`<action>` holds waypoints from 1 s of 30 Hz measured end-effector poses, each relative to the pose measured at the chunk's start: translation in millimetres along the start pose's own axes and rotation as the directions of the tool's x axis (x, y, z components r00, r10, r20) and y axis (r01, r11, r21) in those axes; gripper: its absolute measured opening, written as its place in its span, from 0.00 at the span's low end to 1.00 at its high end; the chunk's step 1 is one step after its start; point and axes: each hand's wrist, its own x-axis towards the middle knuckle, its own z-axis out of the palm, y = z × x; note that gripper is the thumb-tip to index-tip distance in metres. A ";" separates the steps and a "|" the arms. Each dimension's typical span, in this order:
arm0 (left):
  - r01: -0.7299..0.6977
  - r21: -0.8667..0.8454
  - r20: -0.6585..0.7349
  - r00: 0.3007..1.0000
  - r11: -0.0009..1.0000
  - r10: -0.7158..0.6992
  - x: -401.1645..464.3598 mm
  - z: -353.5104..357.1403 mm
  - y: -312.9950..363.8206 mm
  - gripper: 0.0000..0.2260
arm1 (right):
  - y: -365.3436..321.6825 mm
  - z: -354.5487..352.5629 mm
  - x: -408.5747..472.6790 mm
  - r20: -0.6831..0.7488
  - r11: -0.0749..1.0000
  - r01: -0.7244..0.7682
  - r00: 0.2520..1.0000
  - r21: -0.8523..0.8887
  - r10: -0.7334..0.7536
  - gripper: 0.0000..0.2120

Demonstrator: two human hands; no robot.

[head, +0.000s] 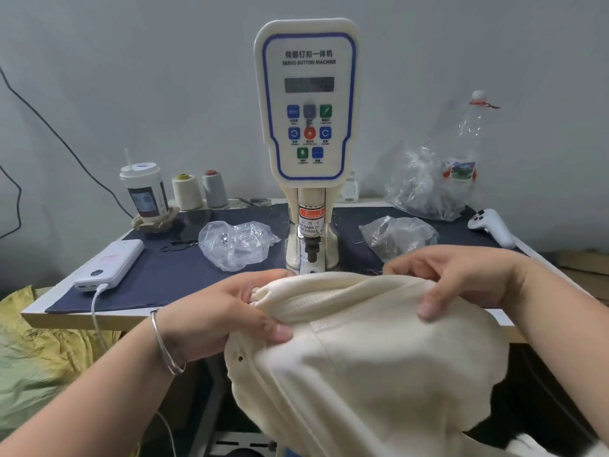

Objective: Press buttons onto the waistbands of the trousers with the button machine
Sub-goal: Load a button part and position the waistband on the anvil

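Both hands, the left hand and right hand, are pinching the cream ribbed-knit trousers' waistband in curled fingers, stretching it flat to feed under the white servo button machine on the counter.

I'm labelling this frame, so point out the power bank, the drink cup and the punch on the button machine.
power bank [110, 264], head view, middle of its white top face
drink cup [145, 189], head view, its printed side
punch [311, 250], head view, dark tip below the warning label
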 end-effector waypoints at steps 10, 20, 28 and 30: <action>0.359 0.271 -0.647 0.755 0.893 -0.107 32.1 -13.8 -53.2 0.19 | 52.0 0.4 67.9 -0.649 0.984 -0.070 0.759 -0.166 -0.056 0.17; 0.200 0.493 -0.491 0.867 0.847 0.081 38.2 -44.0 -69.2 0.24 | 80.2 -78.3 61.6 -0.983 0.717 -0.674 0.082 -0.175 -0.164 0.13; 0.267 0.592 -0.485 0.871 0.760 0.072 54.5 -77.9 -59.9 0.17 | 85.3 -115.2 93.9 -0.961 0.581 -0.769 0.255 -0.268 -0.106 0.09; 0.298 0.622 -0.485 0.873 0.724 0.058 58.1 -83.1 -62.9 0.20 | 89.6 -117.7 96.7 -0.963 0.592 -0.763 0.252 -0.259 -0.097 0.06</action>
